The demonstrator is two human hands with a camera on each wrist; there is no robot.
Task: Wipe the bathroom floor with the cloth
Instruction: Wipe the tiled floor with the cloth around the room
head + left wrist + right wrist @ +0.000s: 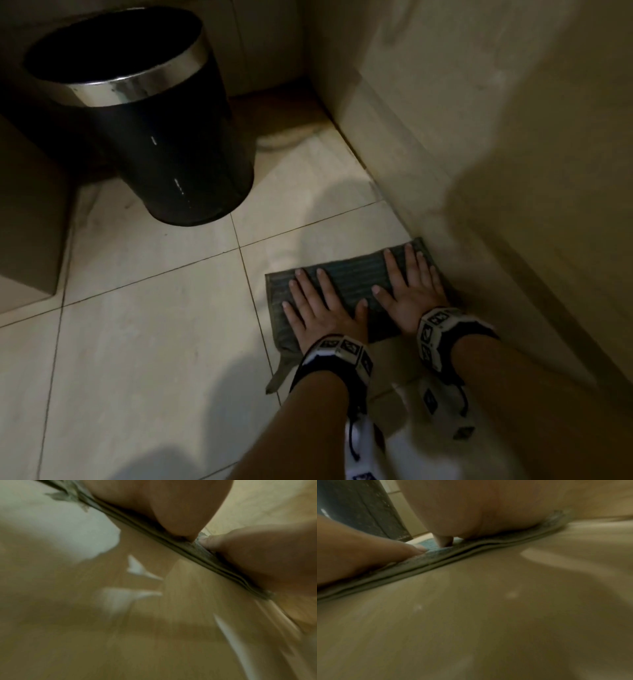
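The grey-green ribbed cloth [346, 274], folded into a flat rectangle of several layers, lies on the pale tiled bathroom floor [154, 325] with its right end touching the base of the beige wall [479, 154]. A loose corner trails back toward the person beside the left wrist.

As a judgement, the wiping is under way rather than finished: the cloth sits in the strip along the wall, and the tiles toward the black cylindrical waste bin with a shiny metal rim [150, 113] show dull smudges and marks, so that stretch, and the corner behind the bin, likely remain. Whether the floor nearer the person has been cleaned cannot be told; it only shows patches of glare.

The left hand [322, 305] presses flat on the left half of the cloth, fingers straight and spread, thumb out toward the other hand. The right hand [411, 284] lies the same way on the right half, fingertips near the far edge next to the wall. Neither grip closes on the fabric; both are splayed, palms down. Both forearms reach forward, nearly parallel, each with a black-and-white patterned wrist band. The wrist views show the heels of both palms bearing on the cloth's stacked edge [453, 555].
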